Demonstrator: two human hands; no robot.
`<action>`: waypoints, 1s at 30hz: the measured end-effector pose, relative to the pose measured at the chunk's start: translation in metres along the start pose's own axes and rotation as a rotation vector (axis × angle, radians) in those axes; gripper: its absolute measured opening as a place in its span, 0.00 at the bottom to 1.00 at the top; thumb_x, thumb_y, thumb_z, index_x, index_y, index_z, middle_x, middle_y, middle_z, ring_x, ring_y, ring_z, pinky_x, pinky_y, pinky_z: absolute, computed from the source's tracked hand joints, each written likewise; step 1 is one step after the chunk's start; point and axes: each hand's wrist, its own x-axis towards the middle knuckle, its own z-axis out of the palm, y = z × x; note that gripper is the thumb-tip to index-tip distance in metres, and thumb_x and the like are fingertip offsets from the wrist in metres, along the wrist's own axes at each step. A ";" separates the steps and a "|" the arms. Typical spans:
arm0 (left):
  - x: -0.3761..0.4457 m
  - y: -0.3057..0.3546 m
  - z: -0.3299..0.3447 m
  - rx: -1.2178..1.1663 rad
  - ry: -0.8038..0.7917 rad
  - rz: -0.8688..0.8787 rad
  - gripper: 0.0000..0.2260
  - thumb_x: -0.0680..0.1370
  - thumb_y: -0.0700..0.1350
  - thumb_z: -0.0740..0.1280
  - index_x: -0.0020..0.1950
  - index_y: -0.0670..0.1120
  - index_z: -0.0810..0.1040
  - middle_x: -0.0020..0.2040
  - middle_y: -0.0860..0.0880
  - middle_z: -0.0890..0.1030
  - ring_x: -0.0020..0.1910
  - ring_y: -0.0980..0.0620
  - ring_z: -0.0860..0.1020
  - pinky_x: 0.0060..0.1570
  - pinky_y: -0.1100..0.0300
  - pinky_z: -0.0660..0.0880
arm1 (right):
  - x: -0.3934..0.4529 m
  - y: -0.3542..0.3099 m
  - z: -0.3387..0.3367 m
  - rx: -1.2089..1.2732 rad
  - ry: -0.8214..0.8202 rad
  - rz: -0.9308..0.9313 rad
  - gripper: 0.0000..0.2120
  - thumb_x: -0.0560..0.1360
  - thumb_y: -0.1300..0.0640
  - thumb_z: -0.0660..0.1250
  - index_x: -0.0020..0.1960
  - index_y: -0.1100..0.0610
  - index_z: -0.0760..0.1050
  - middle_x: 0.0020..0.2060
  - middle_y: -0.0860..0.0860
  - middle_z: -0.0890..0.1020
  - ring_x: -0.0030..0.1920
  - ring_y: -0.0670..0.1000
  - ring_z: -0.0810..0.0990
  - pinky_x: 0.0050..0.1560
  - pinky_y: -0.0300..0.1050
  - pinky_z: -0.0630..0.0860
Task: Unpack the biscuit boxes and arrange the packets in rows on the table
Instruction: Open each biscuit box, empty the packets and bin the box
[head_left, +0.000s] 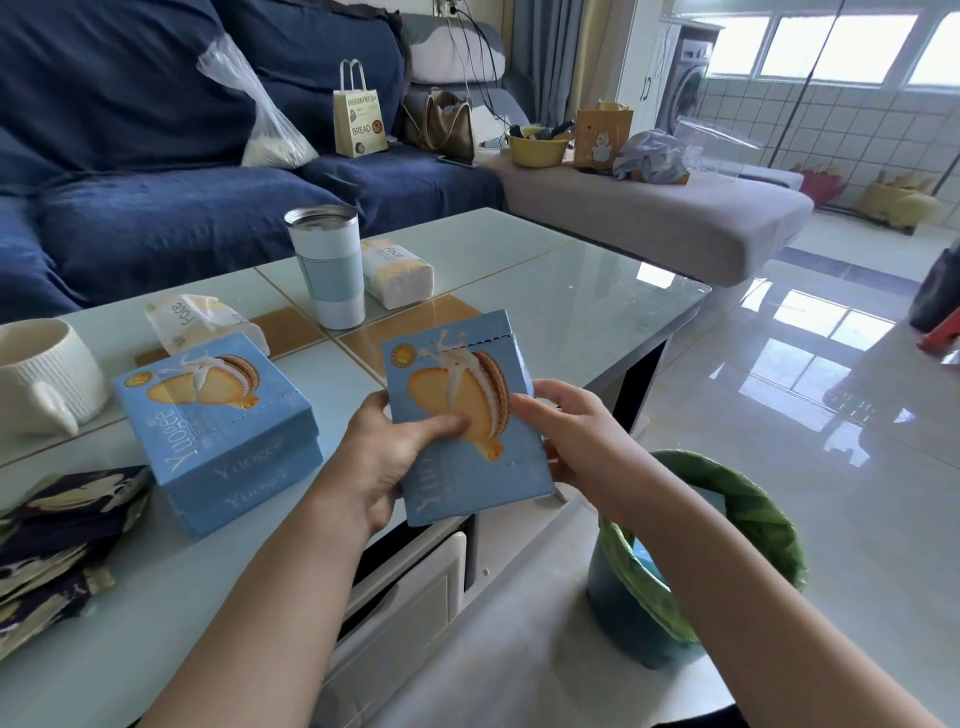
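Observation:
I hold a light blue biscuit box (457, 379) upright over the table's front edge, its printed front facing me. My left hand (395, 457) grips its lower left side, thumb across the biscuit picture. My right hand (566, 421) clasps its right edge. A perforated tear line runs along the top of the box. Two more blue biscuit boxes (218, 431) lie stacked on the table (571, 291) to the left. Dark blue packets (62, 530) lie in a pile at the table's left front.
A white ribbed mug (41, 374), two tissue packs (197, 317) (397, 273) and a steel-lidded tumbler (330, 265) stand on the table. A bin with a green liner (727, 519) sits on the floor at right. A blue sofa (182, 208) lies behind.

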 end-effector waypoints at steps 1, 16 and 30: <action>0.000 0.000 -0.001 -0.008 -0.019 -0.018 0.21 0.66 0.39 0.78 0.57 0.47 0.76 0.41 0.49 0.86 0.36 0.50 0.85 0.35 0.54 0.79 | 0.001 0.001 -0.001 -0.007 0.040 -0.018 0.09 0.78 0.54 0.66 0.57 0.55 0.78 0.37 0.50 0.85 0.35 0.49 0.84 0.32 0.42 0.78; 0.002 -0.001 0.001 -0.032 0.065 0.028 0.30 0.65 0.37 0.79 0.64 0.48 0.72 0.44 0.47 0.84 0.32 0.53 0.84 0.31 0.58 0.76 | 0.004 0.002 -0.003 -0.279 0.344 -0.176 0.10 0.70 0.52 0.75 0.48 0.48 0.75 0.48 0.53 0.83 0.47 0.53 0.84 0.49 0.56 0.81; 0.002 0.000 0.005 0.005 0.092 0.076 0.30 0.65 0.37 0.79 0.62 0.50 0.70 0.48 0.44 0.83 0.41 0.47 0.84 0.36 0.55 0.79 | 0.002 -0.008 -0.003 -0.430 0.488 -0.313 0.07 0.71 0.57 0.73 0.41 0.48 0.75 0.40 0.42 0.81 0.37 0.42 0.79 0.45 0.49 0.79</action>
